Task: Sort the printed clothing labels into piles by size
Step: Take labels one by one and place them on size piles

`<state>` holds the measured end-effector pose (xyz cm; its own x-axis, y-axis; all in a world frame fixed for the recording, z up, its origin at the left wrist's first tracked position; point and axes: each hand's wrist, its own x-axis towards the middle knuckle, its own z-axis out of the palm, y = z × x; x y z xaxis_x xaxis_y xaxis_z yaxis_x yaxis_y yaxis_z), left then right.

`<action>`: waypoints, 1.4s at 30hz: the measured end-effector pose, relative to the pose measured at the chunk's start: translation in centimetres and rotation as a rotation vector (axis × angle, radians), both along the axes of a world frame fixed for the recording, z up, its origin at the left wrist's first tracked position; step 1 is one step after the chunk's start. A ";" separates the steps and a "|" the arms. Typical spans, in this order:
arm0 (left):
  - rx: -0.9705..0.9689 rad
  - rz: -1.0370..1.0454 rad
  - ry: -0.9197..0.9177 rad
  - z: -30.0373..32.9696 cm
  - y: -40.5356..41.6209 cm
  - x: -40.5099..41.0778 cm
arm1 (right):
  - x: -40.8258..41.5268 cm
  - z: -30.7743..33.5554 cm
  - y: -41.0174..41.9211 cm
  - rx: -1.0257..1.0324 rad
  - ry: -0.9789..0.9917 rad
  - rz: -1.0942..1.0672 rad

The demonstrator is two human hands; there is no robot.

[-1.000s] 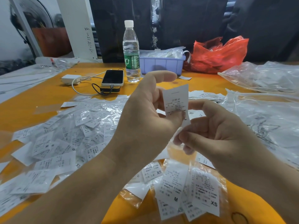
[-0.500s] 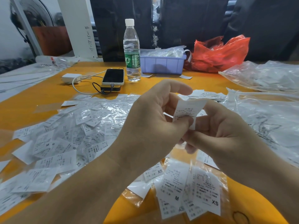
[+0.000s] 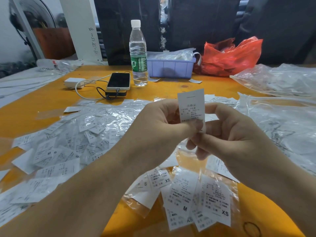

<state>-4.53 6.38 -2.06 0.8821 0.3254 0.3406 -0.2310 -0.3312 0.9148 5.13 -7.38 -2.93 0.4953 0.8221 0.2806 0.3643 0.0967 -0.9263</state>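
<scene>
A single printed label (image 3: pixel 191 105) is held upright above the orange table (image 3: pixel 25 115), pinched at its lower edge between the thumb and curled fingers of the left hand (image 3: pixel 159 130), while the right hand (image 3: pixel 234 134) is curled close against it from the other side, its fingertips touching the label's lower corner; whether the right hand truly grips the label or only steadies it cannot be told. The step in hand is judged to be the reading of the size mark, which on the labels lying below is printed near the bottom edge, exactly where the held label is covered by the thumb. The step would be done well if the pinch were shifted to a side margin or the label slid upward, so that the letter is exposed before any pile is chosen. Care is called for, since thin slips cling together and two could be taken for one. The label stands between the two hands, above and beyond the bagged labels (image 3: pixel 200 200) marked M and XS that lie nearest the body, and to the right of the large loose heap of labels (image 3: pixel 71 139), in which S, M and L marks are seen mixed. Much sorting is judged to remain.
</scene>
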 end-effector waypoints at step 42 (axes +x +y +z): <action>0.029 -0.075 0.148 -0.4 0.8 0.2 | 0.8 0.4 -0.2 0.048 0.060 -0.073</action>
<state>-4.31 7.20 -2.43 0.9447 0.2492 0.2132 -0.1193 -0.3446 0.9311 5.89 -7.57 -2.53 0.5701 0.7699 0.2868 0.3162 0.1166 -0.9415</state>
